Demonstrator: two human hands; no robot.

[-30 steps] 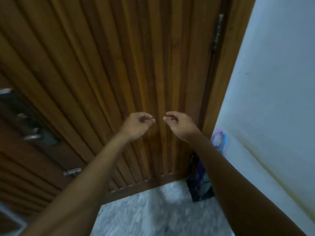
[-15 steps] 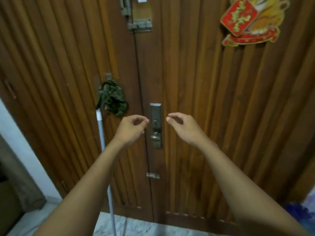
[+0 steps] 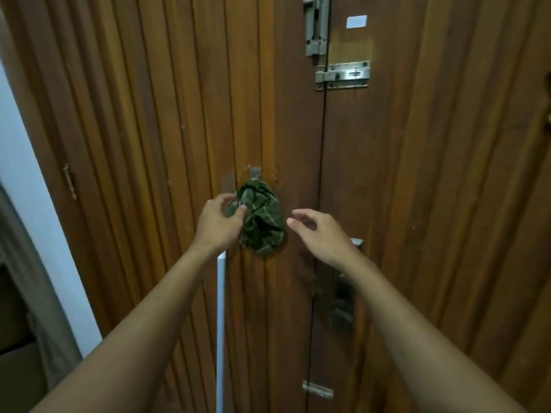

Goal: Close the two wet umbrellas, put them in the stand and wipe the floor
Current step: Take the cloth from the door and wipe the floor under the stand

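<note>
A crumpled dark green cloth (image 3: 264,222) with pale stripes hangs from a small hook on the wooden door (image 3: 417,204). My left hand (image 3: 219,223) pinches the cloth's left edge between thumb and fingers. My right hand (image 3: 320,235) hovers just right of the cloth with fingers loosely spread and holds nothing. No umbrella and no stand are in view.
A white pole (image 3: 221,332) stands upright against the door below my left hand. The door's lock plate and handle (image 3: 343,302) sit under my right forearm; bolts (image 3: 343,74) are higher up. A white wall (image 3: 29,204) and a curtain edge are at left.
My view swung left from the door's right corner, where the umbrella stood, to the hanging cloth. Both hands rose to it, and my left hand took hold of its edge.
</note>
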